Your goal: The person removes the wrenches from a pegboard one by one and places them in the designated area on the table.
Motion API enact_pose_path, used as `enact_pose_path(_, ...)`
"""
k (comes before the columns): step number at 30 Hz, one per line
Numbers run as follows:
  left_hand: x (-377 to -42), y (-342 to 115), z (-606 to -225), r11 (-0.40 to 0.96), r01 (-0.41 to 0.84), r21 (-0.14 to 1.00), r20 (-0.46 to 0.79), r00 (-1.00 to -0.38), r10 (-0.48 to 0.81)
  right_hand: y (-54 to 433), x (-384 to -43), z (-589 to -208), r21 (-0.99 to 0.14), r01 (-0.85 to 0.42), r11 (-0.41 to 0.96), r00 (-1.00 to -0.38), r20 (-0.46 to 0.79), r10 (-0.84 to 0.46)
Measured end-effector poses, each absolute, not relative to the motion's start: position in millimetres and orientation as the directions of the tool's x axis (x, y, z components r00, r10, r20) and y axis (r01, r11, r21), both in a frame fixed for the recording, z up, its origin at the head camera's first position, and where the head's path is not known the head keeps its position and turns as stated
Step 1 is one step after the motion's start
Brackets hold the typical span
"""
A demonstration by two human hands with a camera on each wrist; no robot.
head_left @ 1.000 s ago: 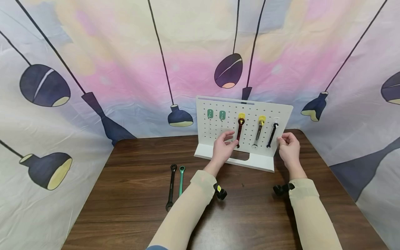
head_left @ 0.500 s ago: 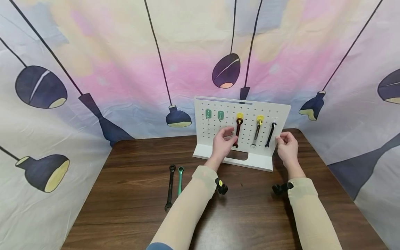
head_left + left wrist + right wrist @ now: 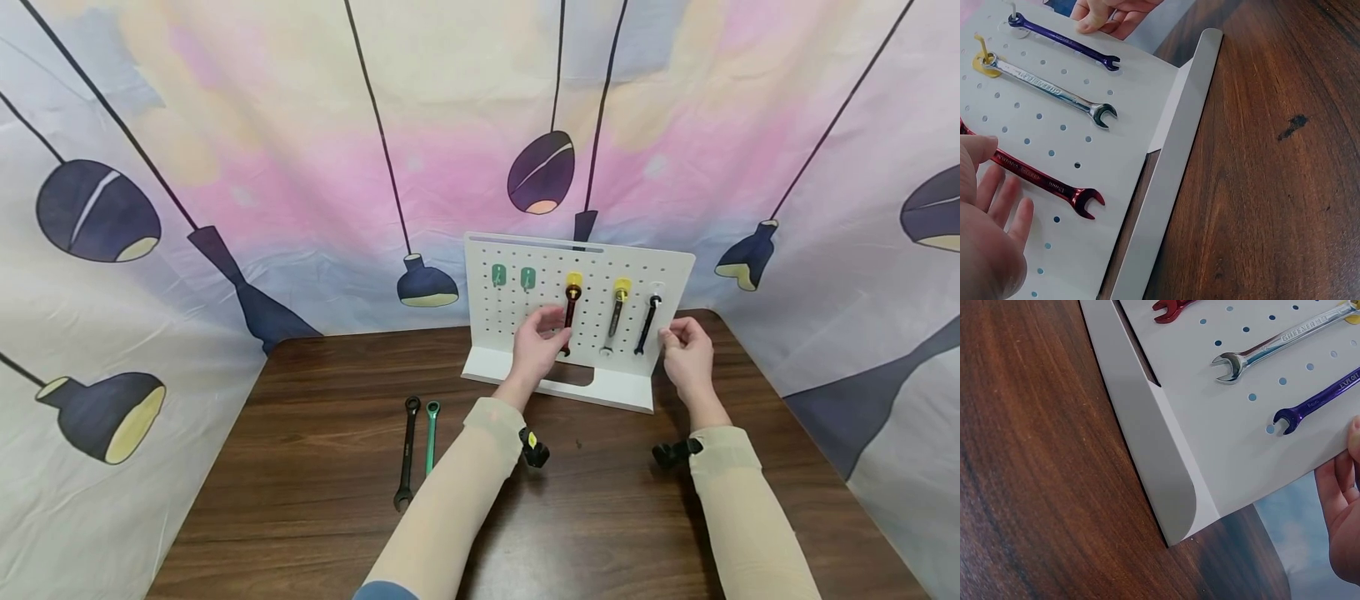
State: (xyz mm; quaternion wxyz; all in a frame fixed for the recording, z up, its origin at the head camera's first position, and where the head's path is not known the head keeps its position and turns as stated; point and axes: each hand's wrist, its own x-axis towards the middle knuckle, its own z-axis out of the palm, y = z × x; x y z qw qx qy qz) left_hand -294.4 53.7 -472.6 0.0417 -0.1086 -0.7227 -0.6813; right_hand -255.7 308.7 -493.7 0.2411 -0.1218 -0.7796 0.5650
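On the white pegboard stand [image 3: 517,323], a red combination wrench [image 3: 1044,178] hangs from a yellow hook. My left hand [image 3: 532,348] pinches its shaft, thumb over the upper edge and the other fingers loosely bent below; the index finger is hidden in the left wrist view. At the board's right edge, my right hand [image 3: 688,360] grips the panel, thumb in front and fingers behind. Between the hands hang a silver wrench [image 3: 1047,84] on a yellow hook and a dark purple wrench [image 3: 1063,40] on a clear hook.
Two green hooks [image 3: 498,275] on the board's left side hold nothing. A black wrench [image 3: 407,450] and a green wrench [image 3: 431,433] lie on the wooden table [image 3: 315,467], the green one partly behind my left forearm. A printed cloth [image 3: 300,167] hangs behind.
The head view has shifted slightly. My left hand has come a little closer to the red wrench's shaft. My right hand keeps its place at the board's edge.
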Motion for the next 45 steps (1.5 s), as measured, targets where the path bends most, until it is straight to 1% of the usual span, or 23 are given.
enact_pose_path(19, -292.2, 56.0, -477.4, -0.022, 0.163, 0.986, 0.164, -0.976, 0.140, 308.1, -253.7, -493.6, -0.943, -0.070, 0.325, -0.860, 0.222, 0.459)
enact_pose_path(29, -289.6, 53.8, -479.3, -0.004, 0.130, 0.992, 0.128, -0.973, 0.194, 308.4, -253.3, -494.2, -0.943, -0.074, 0.323, -0.862, 0.223, 0.454)
enact_pose_path(40, -286.0, 53.5, -486.3, 0.019, 0.099, 0.995, 0.093, -0.975, 0.203, 307.6, -252.6, -492.6, -0.945, -0.069, 0.320, -0.859, 0.219, 0.463)
enact_pose_path(45, -282.4, 53.1, -486.9, 0.044, 0.108, 0.993, 0.096, -0.974, 0.204, 308.2, -253.6, -493.3, -0.945, -0.079, 0.317, -0.858, 0.226, 0.461)
